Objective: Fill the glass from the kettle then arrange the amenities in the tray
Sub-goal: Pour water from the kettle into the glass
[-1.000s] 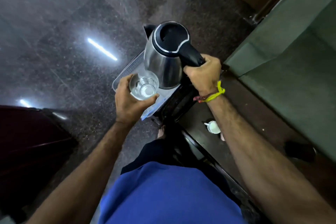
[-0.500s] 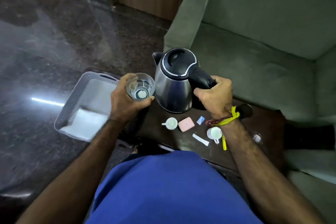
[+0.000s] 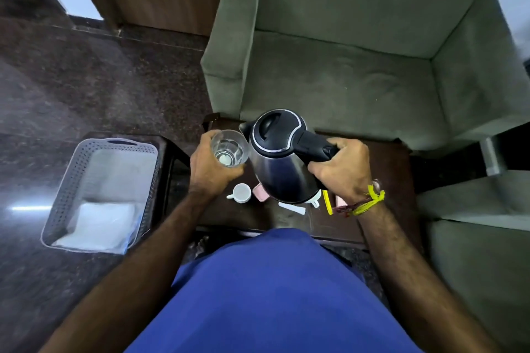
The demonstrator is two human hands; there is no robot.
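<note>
Since the previous frame, my left hand (image 3: 213, 169) and right hand (image 3: 341, 169) have carried both items away from me, above the dark table (image 3: 381, 206). Left fingers wrap the clear, round glass (image 3: 229, 147); right fingers clench the black handle of the steel kettle (image 3: 282, 157), spout beside the glass rim. The grey perforated tray (image 3: 71, 180) sits left, holding white packets. A white ceramic cup (image 3: 241, 193) stands below.
</note>
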